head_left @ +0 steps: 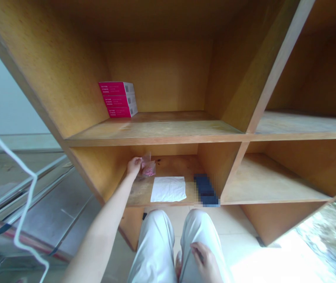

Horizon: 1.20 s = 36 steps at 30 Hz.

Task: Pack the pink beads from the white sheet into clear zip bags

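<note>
1. While the sheet (168, 189) lies flat on the lower shelf (174, 167), the left hand (134, 166) is behind it and to its left, fingertips pinched together on the upper bag (146, 157).
2. That bag is clear with something pink inside, and sits beyond the sheet's rear left corner.
3. Nearer that same corner is the lower bag (148, 170), also clear, filled with small pink pieces; whether the two bags touch is hard to tell.
4. In front of the sheet and to its right, the right hand (205, 261) is over one of the knees (201, 228), its fingers partly curled; I cannot tell whether it holds anything.
5. Just right of the sheet, on the same shelf, lies a dark item (205, 190), too pixelated to make out.
6. Above the sheet and further back runs the upper shelf (168, 127). Three pink and white boxes (116, 100) are stacked on it, left of the sheet, near the side wall (76, 86).
7. Well to the sheet's right is a side shelf (276, 181), at about its level.
</note>
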{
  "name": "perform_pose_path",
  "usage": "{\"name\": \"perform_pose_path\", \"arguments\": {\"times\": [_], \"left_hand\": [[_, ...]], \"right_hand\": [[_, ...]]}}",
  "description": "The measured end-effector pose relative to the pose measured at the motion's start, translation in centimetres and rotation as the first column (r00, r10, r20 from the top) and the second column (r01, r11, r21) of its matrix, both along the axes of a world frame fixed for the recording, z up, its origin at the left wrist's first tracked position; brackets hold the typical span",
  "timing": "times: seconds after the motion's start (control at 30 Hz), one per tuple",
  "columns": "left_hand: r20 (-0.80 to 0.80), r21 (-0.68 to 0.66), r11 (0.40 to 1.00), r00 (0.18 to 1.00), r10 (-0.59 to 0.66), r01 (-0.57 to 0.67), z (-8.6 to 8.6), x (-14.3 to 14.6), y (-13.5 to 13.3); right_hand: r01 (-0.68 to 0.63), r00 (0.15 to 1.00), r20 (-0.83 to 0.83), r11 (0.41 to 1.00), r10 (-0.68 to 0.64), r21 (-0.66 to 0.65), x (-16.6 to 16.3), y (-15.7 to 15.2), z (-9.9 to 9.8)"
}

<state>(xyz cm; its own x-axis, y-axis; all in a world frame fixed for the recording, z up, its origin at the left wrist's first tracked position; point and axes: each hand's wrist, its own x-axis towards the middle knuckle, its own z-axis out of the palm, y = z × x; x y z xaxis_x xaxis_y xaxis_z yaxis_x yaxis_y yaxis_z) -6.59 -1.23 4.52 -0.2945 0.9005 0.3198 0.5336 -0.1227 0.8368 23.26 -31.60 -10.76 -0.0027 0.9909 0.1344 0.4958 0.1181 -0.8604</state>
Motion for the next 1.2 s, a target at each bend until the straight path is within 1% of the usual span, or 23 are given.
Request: {"name": "perform_pose_path", "arguments": {"times": [0.03, 0.1, 0.13, 0.2, 0.23, 0.27, 0.33, 0.4, 0.47, 0.5, 0.53, 0.6, 0.67, 0.73, 0.8, 0.9, 0.97, 1.07, 1.2], "left_hand": [[0.104, 0.061, 0.998, 0.995, -0.012, 0.005, 0.3, -0.1, -0.1], [0.326, 0.156, 0.988, 0.944, -0.061, 0.010, 0.8, -0.1, -0.6], [0.416, 0.178, 0.984, 0.905, -0.093, 0.019, 1.0, -0.1, -1.0], [0.526, 0.200, 0.977, 0.833, -0.170, 0.073, 1.2, 0.2, -2.2], [0.561, 0.202, 0.973, 0.802, -0.207, 0.109, 1.2, 0.3, -2.9], [0.590, 0.193, 0.973, 0.778, -0.216, 0.124, 1.1, 0.5, -3.6], [0.639, 0.147, 0.976, 0.738, -0.216, 0.159, 0.6, 1.0, -5.0], [0.673, 0.103, 0.975, 0.708, -0.214, 0.198, -0.2, 1.6, -6.0], [0.700, 0.057, 0.975, 0.687, -0.194, 0.217, -1.1, 2.2, -6.8], [0.703, 0.042, 0.978, 0.689, -0.174, 0.204, -1.5, 2.5, -7.0], [0.707, 0.025, 0.980, 0.690, -0.156, 0.195, -1.9, 2.8, -7.2], [0.708, 0.004, 0.983, 0.694, -0.131, 0.182, -2.4, 3.3, -7.5], [0.711, -0.016, 0.983, 0.693, -0.117, 0.182, -2.8, 3.7, -7.7], [0.708, -0.025, 0.982, 0.697, -0.115, 0.187, -3.2, 3.8, -7.7], [0.690, -0.027, 0.982, 0.714, -0.116, 0.186, -3.7, 3.8, -7.6], [0.659, -0.029, 0.985, 0.745, -0.107, 0.168, -4.7, 3.6, -7.2], [0.636, -0.039, 0.986, 0.765, -0.098, 0.159, -5.3, 3.4, -6.9], [0.588, -0.061, 0.987, 0.805, -0.083, 0.146, -5.7, 3.1, -6.6], [0.496, -0.087, 0.990, 0.867, -0.053, 0.110, -5.9, 2.7, -6.2]], "right_hand": [[-0.006, 1.000, -0.013, 1.000, 0.006, -0.011, 0.0, 0.1, 0.2], [-0.021, 0.998, -0.056, 0.999, 0.019, -0.032, -0.2, 0.3, 1.0], [-0.039, 0.996, -0.085, 0.998, 0.036, -0.040, -0.4, 0.6, 1.5], [-0.081, 0.986, -0.151, 0.996, 0.075, -0.034, -0.9, 1.4, 2.9], [-0.106, 0.978, -0.182, 0.994, 0.102, -0.016, -1.2, 2.0, 3.7], [-0.127, 0.968, -0.215, 0.992, 0.125, 0.008, -1.7, 2.8, 4.6], [-0.163, 0.943, -0.283, 0.985, 0.174, 0.063, -2.7, 4.8, 6.4], [-0.162, 0.907, -0.368, 0.977, 0.203, 0.139, -3.9, 7.4, 8.2], [-0.124, 0.859, -0.468, 0.971, 0.208, 0.203, -5.2, 10.4, 9.6], [-0.100, 0.830, -0.520, 0.972, 0.199, 0.213, -5.9, 12.0, 10.2], [-0.060, 0.804, -0.568, 0.975, 0.174, 0.214, -6.6, 13.7, 10.7], [0.060, 0.761, -0.644, 0.980, 0.080, 0.192, -7.8, 16.8, 11.4], [0.140, 0.706, -0.708, 0.976, 0.018, 0.165, -9.0, 19.5, 11.6], [0.133, 0.659, -0.752, 0.983, 0.007, 0.126, -10.0, 21.4, 11.4], [0.065, 0.620, -0.784, 0.995, 0.023, 0.081, -10.8, 22.7, 10.7], [-0.051, 0.554, -0.833, 0.999, 0.012, -0.019, -11.4, 23.4, 9.3], [-0.105, 0.537, -0.843, 0.993, 0.017, -0.046, -11.4, 23.5, 8.5], [-0.134, 0.532, -0.845, 0.991, 0.051, -0.024, -11.2, 23.5, 7.8], [-0.160, 0.574, -0.811, 0.987, 0.114, 0.026, -11.2, 23.5, 7.4]]}}
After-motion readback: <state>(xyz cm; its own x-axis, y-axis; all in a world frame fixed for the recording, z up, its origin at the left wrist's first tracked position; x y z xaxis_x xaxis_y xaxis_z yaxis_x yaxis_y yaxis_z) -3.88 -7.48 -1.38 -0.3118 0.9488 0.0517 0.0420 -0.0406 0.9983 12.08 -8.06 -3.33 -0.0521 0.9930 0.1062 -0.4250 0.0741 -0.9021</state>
